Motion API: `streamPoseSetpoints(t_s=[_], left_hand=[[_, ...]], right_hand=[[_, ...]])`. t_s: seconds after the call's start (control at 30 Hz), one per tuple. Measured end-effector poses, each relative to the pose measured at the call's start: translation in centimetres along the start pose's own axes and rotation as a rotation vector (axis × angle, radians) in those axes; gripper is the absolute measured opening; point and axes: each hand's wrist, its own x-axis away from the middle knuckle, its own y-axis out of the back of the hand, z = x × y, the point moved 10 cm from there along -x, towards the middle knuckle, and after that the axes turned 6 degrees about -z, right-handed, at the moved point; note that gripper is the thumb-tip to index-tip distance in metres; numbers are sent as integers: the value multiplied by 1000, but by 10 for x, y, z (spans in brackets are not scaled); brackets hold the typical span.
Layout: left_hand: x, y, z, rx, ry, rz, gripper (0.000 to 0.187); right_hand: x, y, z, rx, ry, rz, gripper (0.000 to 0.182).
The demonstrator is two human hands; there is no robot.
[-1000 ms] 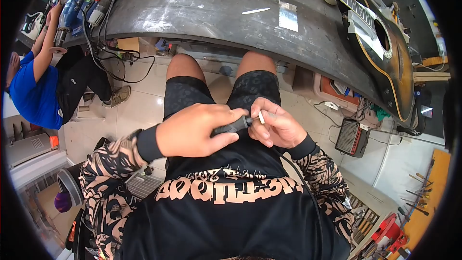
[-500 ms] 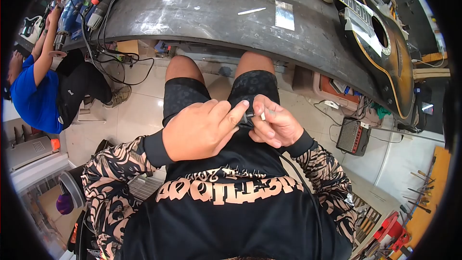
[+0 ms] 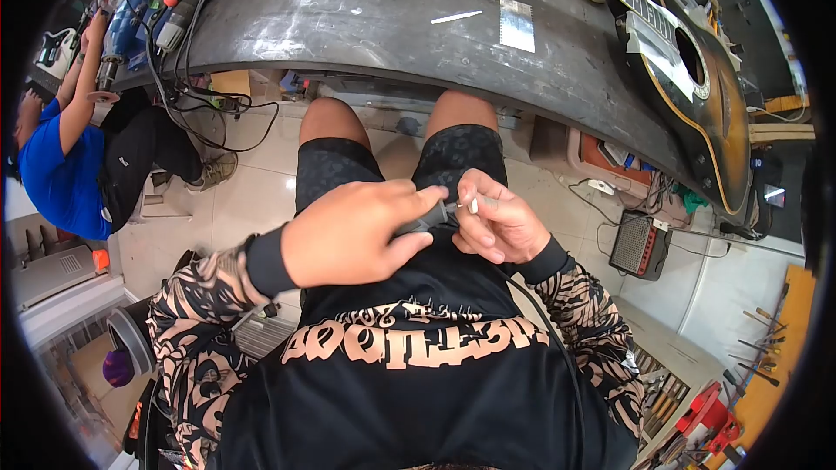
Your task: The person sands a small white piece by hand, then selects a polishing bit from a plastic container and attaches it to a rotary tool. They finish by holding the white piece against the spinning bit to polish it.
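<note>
My left hand (image 3: 353,231) is closed around a dark grey rotary tool (image 3: 427,219), most of it hidden under my fingers. Its narrow metal tip points right, toward my right hand (image 3: 501,222). Between thumb and fingers, my right hand pinches a small white piece (image 3: 473,206). The tool's tip is right at this piece. Both hands are held over my lap, close in front of my black shirt.
The dark workbench (image 3: 366,26) ahead bears a sunburst acoustic guitar (image 3: 718,113), a metal ruler plate (image 3: 516,26), a white stick (image 3: 456,17) and, at left, power tools (image 3: 129,30) with loose cables. A person in blue (image 3: 65,165) works at far left. A small amplifier (image 3: 638,245) stands right.
My left hand has shifted slightly left and turned, showing more of the rotary tool's body. My right hand stays nearly still, with the white piece between its fingers.
</note>
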Motion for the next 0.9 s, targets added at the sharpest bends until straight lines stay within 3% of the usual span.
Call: streamPoseSetpoints(t_s=[0.07, 0.13, 0.2, 0.23, 0.3, 0.4, 0.47, 0.53, 0.6, 0.7, 0.77, 0.8, 0.87, 0.9], left_hand=[[-2, -4, -24, -740, -56, -27, 67], [0, -2, -26, -766, -108, -73, 71], [-2, 5, -15, -435, 28, -5, 63], [-5, 12, -14, -436, 29, -7, 63], [3, -7, 22, 486, 532, 207, 53], [9, -12, 30, 673, 668, 295, 47], [11, -18, 30, 538, 591, 261, 53], [-3, 2, -12, -571, -16, 39, 62], [0, -3, -19, -711, -128, -61, 71], [0, 0, 2, -556, -18, 2, 62], [0, -8, 30, 294, 225, 127, 52], [-3, -2, 29, 292, 224, 128, 52], [14, -19, 43, 747, 720, 307, 45], [14, -20, 46, 691, 692, 298, 50]], right_hand=[[0, 9, -1, -51, 16, -86, 22], [0, 4, 3, -17, 30, -91, 22], [1, 2, 7, 14, 42, -97, 22], [2, 3, 9, 95, 34, -90, 22], [2, 4, 15, 177, 27, -80, 23], [1, 2, 16, 207, 19, -45, 23], [0, 4, 6, 122, 4, -27, 23], [2, 13, -2, 68, 13, -64, 22], [0, 16, -3, 18, 16, -97, 22], [1, 16, 0, 54, 51, -139, 22], [0, 5, 3, 166, 31, -36, 21], [0, 4, 6, 167, 32, -34, 21], [0, -1, 6, 79, -23, 12, 22], [0, 0, 5, 81, -19, 10, 22]])
